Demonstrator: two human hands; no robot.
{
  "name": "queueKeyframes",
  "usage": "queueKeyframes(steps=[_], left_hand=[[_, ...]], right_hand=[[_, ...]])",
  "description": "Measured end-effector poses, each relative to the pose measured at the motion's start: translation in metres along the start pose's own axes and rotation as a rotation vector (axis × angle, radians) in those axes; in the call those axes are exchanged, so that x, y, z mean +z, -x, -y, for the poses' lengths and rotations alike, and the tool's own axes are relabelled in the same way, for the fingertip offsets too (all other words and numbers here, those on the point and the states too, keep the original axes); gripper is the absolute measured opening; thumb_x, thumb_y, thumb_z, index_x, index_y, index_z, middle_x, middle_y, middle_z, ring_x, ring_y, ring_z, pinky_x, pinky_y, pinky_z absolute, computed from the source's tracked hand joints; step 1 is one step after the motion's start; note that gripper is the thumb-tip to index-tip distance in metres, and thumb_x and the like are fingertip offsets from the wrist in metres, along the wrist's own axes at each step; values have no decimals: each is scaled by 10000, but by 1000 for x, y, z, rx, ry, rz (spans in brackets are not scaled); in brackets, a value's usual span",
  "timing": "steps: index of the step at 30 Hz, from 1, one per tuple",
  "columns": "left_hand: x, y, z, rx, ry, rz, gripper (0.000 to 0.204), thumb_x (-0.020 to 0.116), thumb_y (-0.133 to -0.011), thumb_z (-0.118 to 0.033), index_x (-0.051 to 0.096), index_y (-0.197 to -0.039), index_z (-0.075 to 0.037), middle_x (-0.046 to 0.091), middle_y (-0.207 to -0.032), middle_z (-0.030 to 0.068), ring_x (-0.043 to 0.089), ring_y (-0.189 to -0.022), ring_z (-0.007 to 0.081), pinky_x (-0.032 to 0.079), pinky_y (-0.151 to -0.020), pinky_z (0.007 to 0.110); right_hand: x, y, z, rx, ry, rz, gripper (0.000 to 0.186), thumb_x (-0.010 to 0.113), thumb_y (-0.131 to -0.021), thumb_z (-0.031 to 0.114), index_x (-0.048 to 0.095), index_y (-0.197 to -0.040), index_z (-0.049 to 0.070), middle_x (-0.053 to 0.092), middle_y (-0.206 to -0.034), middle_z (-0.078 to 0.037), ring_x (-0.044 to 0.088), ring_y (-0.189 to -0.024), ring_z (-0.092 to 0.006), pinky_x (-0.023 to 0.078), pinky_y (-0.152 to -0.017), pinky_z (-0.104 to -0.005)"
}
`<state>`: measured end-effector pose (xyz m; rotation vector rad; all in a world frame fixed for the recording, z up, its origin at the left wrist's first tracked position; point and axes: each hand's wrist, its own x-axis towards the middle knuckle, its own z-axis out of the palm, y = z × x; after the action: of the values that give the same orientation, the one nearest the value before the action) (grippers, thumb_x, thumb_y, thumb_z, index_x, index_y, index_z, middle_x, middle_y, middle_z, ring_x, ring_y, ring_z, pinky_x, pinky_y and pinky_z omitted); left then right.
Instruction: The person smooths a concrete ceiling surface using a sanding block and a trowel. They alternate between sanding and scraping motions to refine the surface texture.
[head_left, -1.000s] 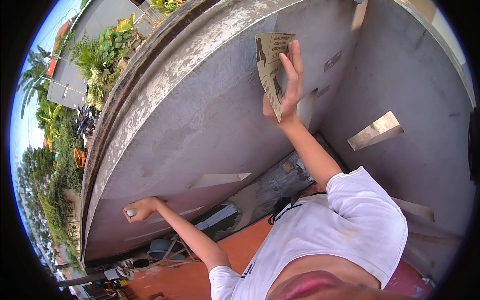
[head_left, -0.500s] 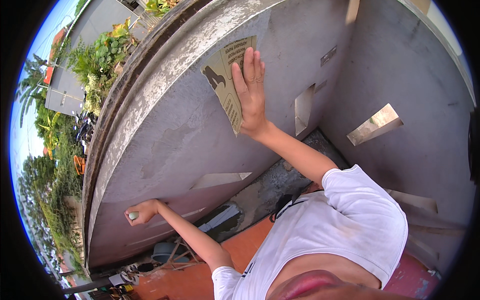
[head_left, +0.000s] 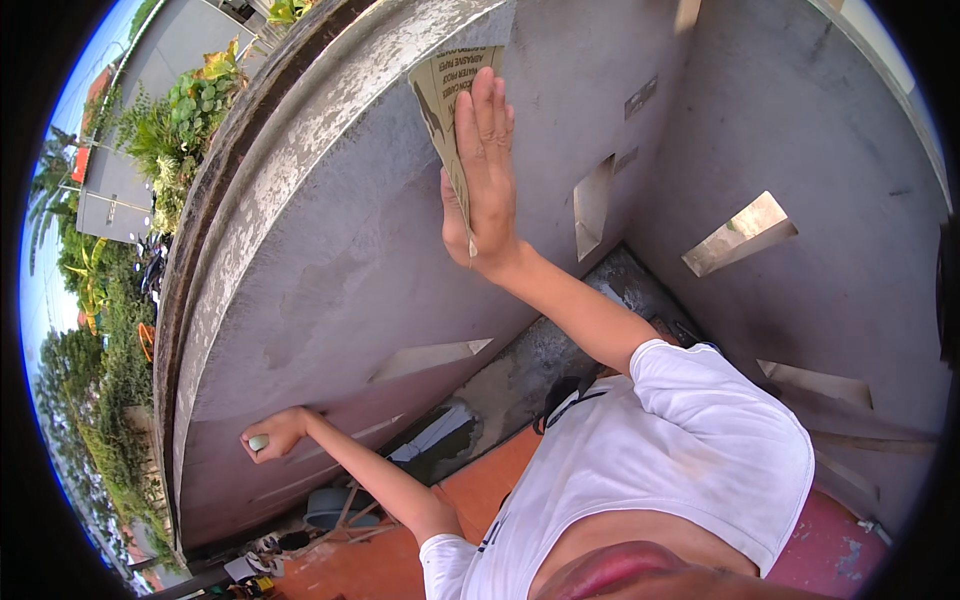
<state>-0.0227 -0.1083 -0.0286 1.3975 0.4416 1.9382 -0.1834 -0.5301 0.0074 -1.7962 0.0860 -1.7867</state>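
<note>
Step judged in hand: sanding the grey wall (head_left: 330, 250). We pinched the khaki sandpaper (head_left: 433, 97), far centre, between thumb and palm of the right hand (head_left: 487, 165), fingers straight; our left hand (head_left: 282, 434), at left, gripped a pale-green object (head_left: 258, 442). Next move seemingly called for flattening the sheet.

An orange floor (head_left: 400, 556) with a grey, stained strip (head_left: 512, 392) along its wall-side edge. Toward that edge's left end, 1 blue-grey basin (head_left: 328, 507) sits beside 1 slim frame (head_left: 347, 505).
</note>
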Motion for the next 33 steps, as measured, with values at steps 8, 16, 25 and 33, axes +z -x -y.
queueKeyframes(steps=[8, 16, 25, 33], left_hand=[[2, 8, -8, -2, 25, 0, 247, 652, -1012, -222, 626, -1059, 19, 690, -1023, 179, 677, -910, 330, 546, -816, 440], [4, 6, -15, -61, 12, -2, 229, 652, -984, -217, 638, -1041, 4, 706, -999, 163, 697, -909, 337, 556, -818, 447], [6, 7, -9, -45, 36, 4, 230, 652, -1005, -201, 626, -1051, 24, 680, -1013, 175, 667, -915, 313, 542, -822, 430], [6, 9, -9, -33, 26, -7, 246, 668, -982, -244, 633, -1018, -4, 716, -983, 149, 704, -885, 317, 563, -786, 432]], right_hand=[[11, 14, 15, 47, -54, 2, 657, 446, -997, 49, 238, -1611, -57, 133, -1701, -275, 78, -1583, -453, 42, -1258, -582], [13, 12, 9, 26, -50, -26, 713, 480, -913, -4, 288, -1598, -50, 187, -1698, -245, 130, -1585, -418, 63, -1265, -579], [8, -32, -1, 36, 23, -156, 625, 434, -1010, 52, 271, -1605, -48, 161, -1697, -268, 121, -1589, -406, 50, -1265, -559], [-13, -57, -5, -29, 47, -83, 696, 501, -965, 70, 268, -1614, -19, 159, -1710, -224, 129, -1586, -409, 64, -1266, -588]])
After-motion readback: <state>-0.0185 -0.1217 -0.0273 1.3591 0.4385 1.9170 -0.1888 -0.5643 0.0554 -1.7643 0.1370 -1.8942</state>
